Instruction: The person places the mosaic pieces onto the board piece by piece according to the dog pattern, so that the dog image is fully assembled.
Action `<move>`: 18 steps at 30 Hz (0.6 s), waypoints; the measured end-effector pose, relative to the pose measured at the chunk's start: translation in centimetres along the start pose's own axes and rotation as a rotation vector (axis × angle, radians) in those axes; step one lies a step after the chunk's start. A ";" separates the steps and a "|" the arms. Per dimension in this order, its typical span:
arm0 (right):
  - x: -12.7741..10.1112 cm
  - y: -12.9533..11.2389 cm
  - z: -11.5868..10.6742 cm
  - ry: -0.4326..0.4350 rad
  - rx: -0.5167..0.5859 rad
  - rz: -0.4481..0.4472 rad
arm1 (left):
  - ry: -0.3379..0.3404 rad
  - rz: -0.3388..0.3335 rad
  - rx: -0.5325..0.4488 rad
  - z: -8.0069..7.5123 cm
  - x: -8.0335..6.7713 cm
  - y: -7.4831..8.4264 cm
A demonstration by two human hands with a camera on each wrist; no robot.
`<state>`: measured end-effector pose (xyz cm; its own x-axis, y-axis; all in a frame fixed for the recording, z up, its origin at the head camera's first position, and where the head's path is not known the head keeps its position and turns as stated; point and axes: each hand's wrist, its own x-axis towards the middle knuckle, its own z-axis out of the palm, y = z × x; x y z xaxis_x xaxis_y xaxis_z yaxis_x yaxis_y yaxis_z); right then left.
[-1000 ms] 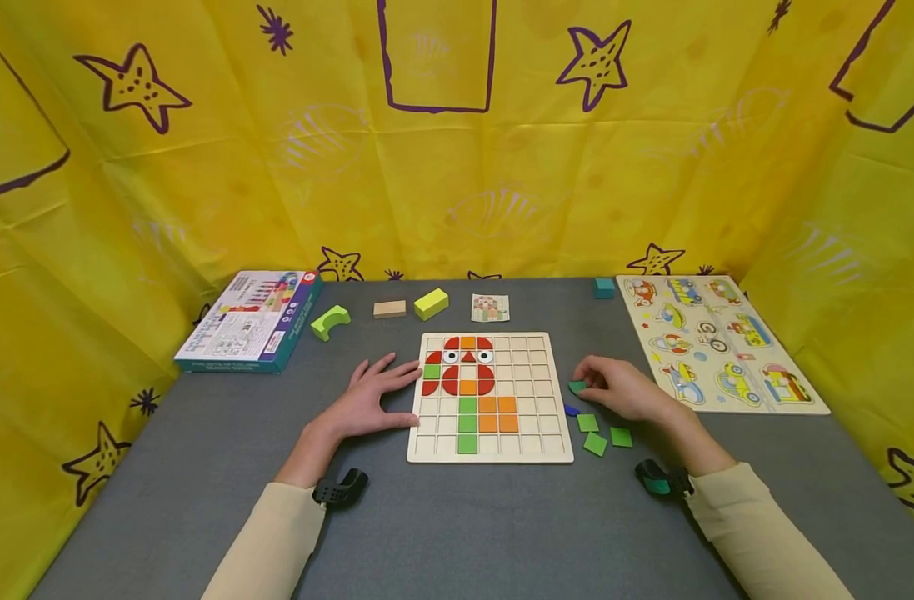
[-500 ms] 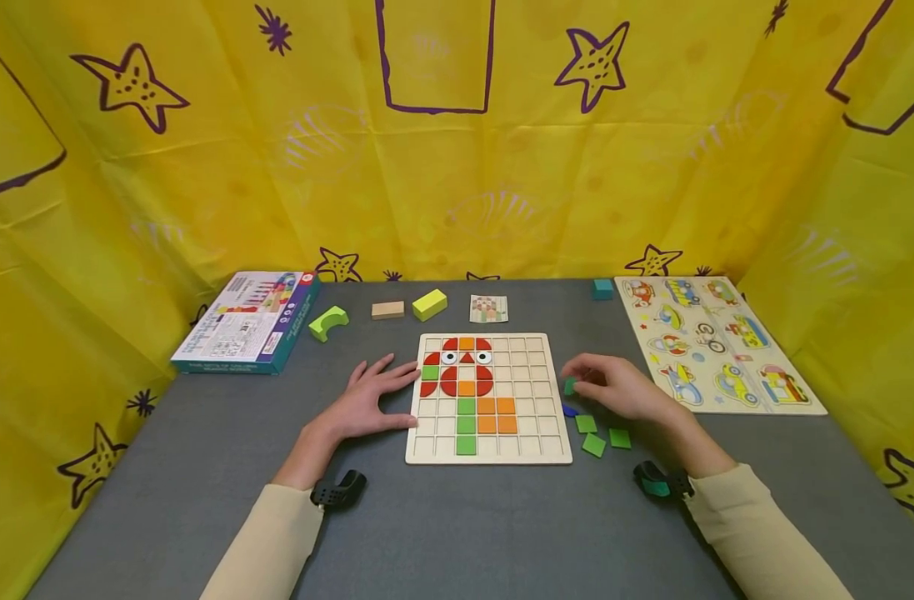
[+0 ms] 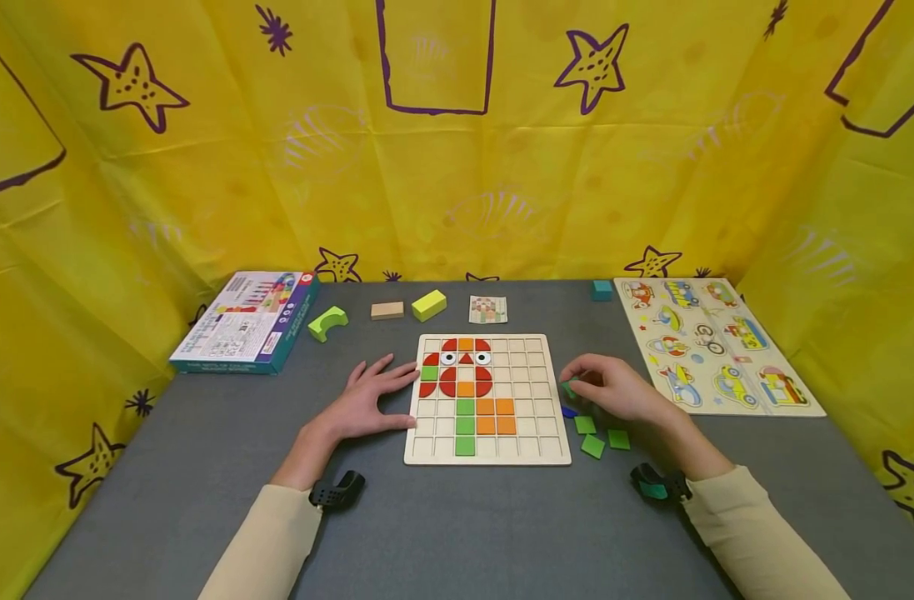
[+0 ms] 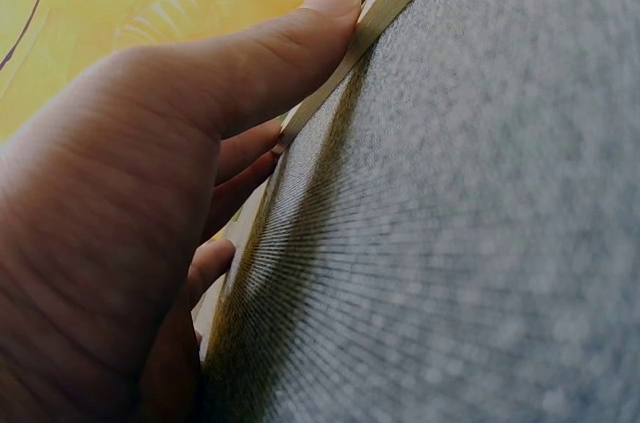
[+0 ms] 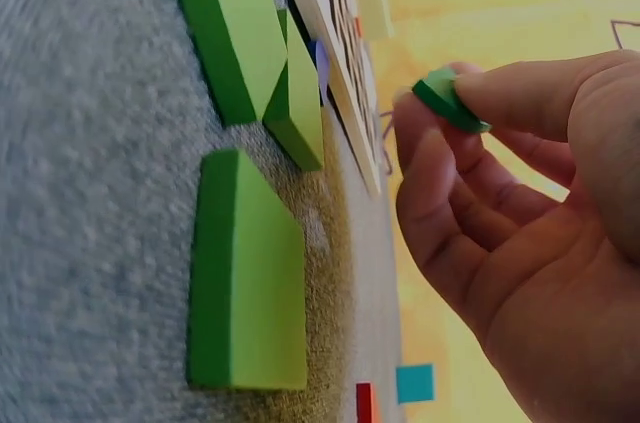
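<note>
A pale wooden grid board (image 3: pixel 531 433) lies in the middle of the table in the head view. Red, orange, green and white-eyed tiles form an owl-like figure in its cells. My left hand (image 3: pixel 370 400) rests at the board's left edge, its fingers spread; in the left wrist view the thumb (image 4: pixel 290 48) touches the rim. Just off the right edge, my right hand (image 3: pixel 614 387) pinches a small dark green tile (image 5: pixel 447 100) between thumb and fingers, above the table. Below that hand lie several light green square tiles (image 3: pixel 593 447) and a blue piece (image 3: pixel 569 412), partly hidden.
Behind the board are a pattern card (image 3: pixel 488 309), a yellow block (image 3: pixel 430 305), a plain wooden block (image 3: pixel 387 311) and a green arch block (image 3: pixel 327 323). A box (image 3: pixel 239 325) lies far left. A teal cube (image 3: pixel 601 290) stands beside a vehicle puzzle board (image 3: pixel 715 346) at right.
My right hand has shifted slightly left toward the board with the dark green tile, which has turned in the fingers. The left hand stays at the board's edge.
</note>
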<state>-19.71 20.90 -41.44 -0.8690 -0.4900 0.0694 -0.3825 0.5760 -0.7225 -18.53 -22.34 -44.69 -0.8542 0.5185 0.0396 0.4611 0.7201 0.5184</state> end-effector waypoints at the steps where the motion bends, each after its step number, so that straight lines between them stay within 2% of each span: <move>1: 0.0 -0.1 0.0 0.000 0.001 -0.007 | 0.001 0.000 0.001 0.0 0.0 0.0; 13: 0.6 -0.9 1.6 -0.018 0.016 -0.041 | 0.000 -0.005 0.007 -0.1 0.0 0.0; 18: 1.1 -1.5 2.5 -0.055 0.018 -0.064 | 0.003 -0.002 0.006 0.0 0.0 0.0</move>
<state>-19.34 17.86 -41.97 -0.8243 -0.5607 0.0781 -0.4304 0.5310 -0.7299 -18.53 -22.31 -44.66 -0.8557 0.5158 0.0416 0.4612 0.7235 0.5136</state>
